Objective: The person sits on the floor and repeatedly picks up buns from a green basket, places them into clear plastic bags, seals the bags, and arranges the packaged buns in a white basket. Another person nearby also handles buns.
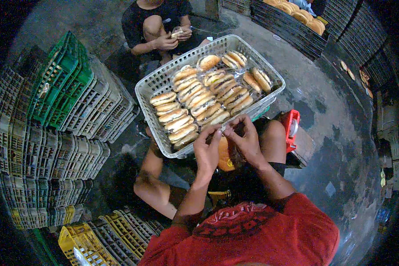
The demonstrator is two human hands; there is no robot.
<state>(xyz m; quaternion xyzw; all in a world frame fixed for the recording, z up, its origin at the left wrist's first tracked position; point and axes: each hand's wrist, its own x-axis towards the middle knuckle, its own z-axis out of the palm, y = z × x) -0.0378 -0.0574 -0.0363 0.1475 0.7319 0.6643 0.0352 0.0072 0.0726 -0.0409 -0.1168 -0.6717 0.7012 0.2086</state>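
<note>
My left hand (208, 150) and my right hand (247, 141) meet at the near edge of a grey plastic crate (164, 148). Both are closed, fingertips pinched together on the gathered top of a clear plastic bag. Inside that bag a browned bun (226, 156) hangs below my fingers, above my lap; part of it is hidden by my hands. Rows of filled buns (201, 98) in clear wrappers lie in the crate, mostly standing on edge. Beside my right knee sits a red tape dispenser (291, 131) with a roll of tape in it.
Stacked crates, green (60, 84) and grey (44, 153), rise on the left. Yellow crates (86, 246) stand at the lower left. Opposite, a person (157, 31) handles a small wrapped item. A dark crate stack (292, 33) at the far right carries round buns (302, 17).
</note>
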